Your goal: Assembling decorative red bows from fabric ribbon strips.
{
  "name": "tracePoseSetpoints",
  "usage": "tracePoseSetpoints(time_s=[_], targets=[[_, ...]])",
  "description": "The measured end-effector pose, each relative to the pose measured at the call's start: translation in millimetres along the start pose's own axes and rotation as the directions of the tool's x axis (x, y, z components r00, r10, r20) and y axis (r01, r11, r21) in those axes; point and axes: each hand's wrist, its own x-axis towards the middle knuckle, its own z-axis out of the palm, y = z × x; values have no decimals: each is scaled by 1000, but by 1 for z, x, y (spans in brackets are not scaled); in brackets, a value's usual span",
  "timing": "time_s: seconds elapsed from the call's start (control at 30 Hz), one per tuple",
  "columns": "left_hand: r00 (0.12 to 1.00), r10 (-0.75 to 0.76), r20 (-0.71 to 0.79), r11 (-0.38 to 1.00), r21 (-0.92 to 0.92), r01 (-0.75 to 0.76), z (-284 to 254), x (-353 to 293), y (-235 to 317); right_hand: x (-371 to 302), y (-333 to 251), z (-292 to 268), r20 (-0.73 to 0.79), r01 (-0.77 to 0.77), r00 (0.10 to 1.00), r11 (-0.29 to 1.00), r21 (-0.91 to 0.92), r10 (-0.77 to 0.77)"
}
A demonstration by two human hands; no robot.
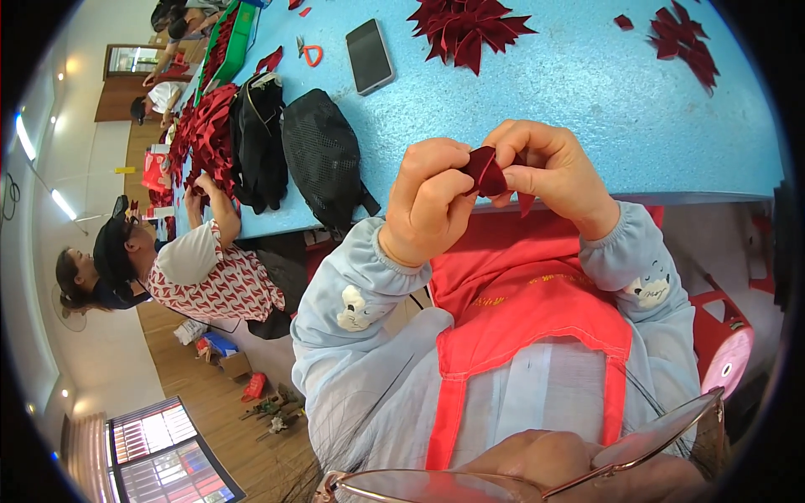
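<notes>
Pinched between both sets of my fingertips is a small dark red fabric piece [485, 172], held up just in front of the near edge of the blue table [587, 101]. My left hand [428, 201] closes on its left side, my right hand [549, 172] on its right, so it sits squarely between them. Its long axis runs steeply, with a thin tail hanging below my right fingers toward my red apron [520, 285].
</notes>
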Motion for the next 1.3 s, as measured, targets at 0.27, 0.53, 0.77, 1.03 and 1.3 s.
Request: tracePoseSetpoints(time_s=[0.27, 0.53, 0.77, 1.03, 1.3], targets=[[980, 36, 198, 999, -30, -30, -14, 11, -6, -1, 10, -2, -69, 100, 993, 995, 5, -100], [977, 63, 204, 998, -32, -57, -13, 14, -10, 3, 16, -6, -61, 115, 992, 991, 74, -111], [969, -208, 136, 977, 74, 200, 0, 13, 10, 2, 2, -2, -138, -6, 990, 998, -58, -2], [920, -370, 129, 926, -26, 376, 6, 20, 14, 0, 17, -8, -172, 55, 983, 995, -78, -68], [947, -317, -52, 933, 163, 321, -5, -18, 20, 5, 28, -10, -264, 151, 952, 988, -29, -154]])
